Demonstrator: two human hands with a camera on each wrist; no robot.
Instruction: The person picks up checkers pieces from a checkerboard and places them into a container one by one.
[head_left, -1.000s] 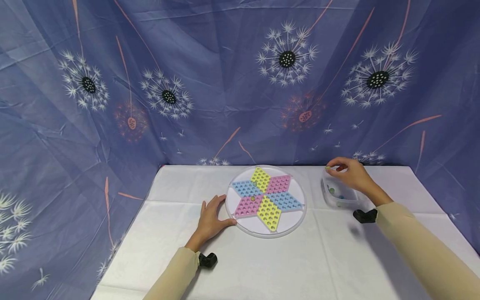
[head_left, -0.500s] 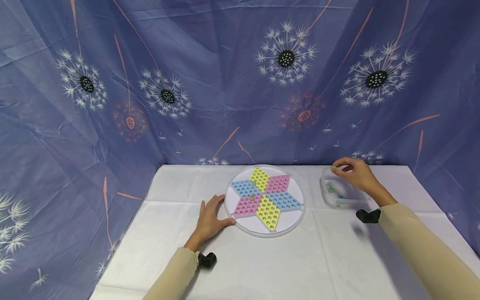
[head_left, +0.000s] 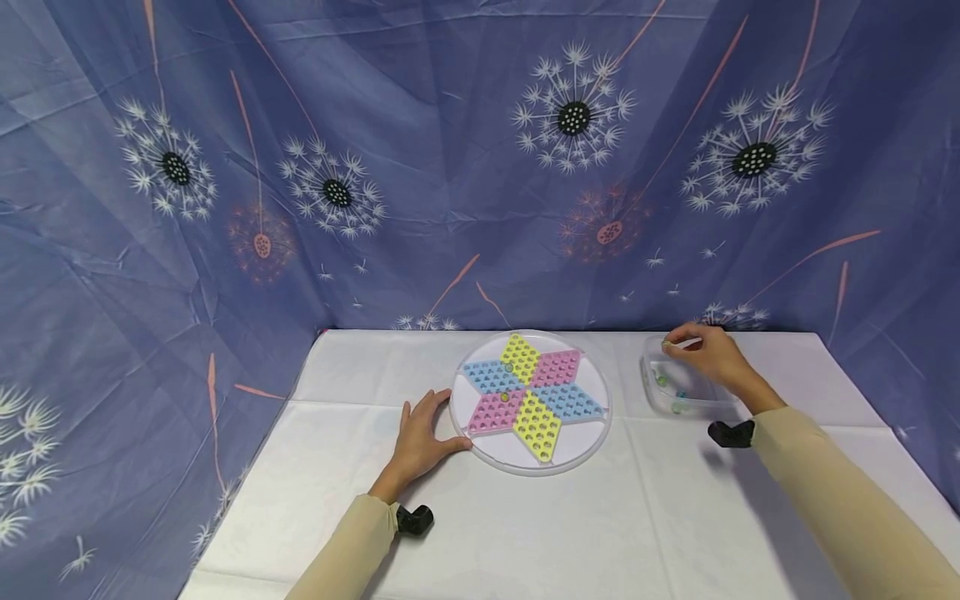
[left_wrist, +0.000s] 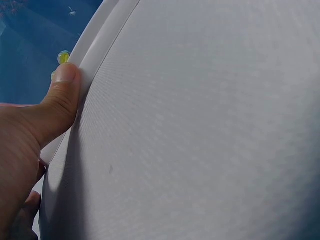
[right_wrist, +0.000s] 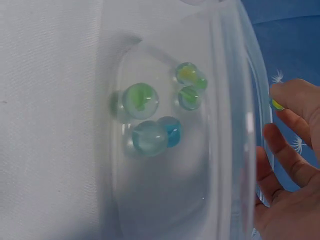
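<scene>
A round white Chinese checkers board [head_left: 480, 454] with a pink, yellow and blue star lies in front of me. Two marbles sit in its holes, a yellow-green marble [head_left: 505, 397] on pink and a pale marble [head_left: 508, 367] near the yellow-blue border. My left hand [head_left: 422, 442] rests at the board's left rim, fingers spread, thumb [left_wrist: 65, 92] against the edge in the left wrist view. My right hand [head_left: 705, 354] pinches a yellow-green marble [right_wrist: 276, 104] between thumb and index finger, over the far side of a clear plastic box [head_left: 697, 407].
Several green, yellow and blue marbles, among them a green marble [right_wrist: 140, 100], lie on the box floor. A white cloth [head_left: 570, 533] covers the table. Behind it hangs a blue dandelion-print curtain [head_left: 450, 167].
My right hand has shifted a little to the right with its marble, then dipped slightly at the box's far side. My left hand keeps its place on the board's rim.
</scene>
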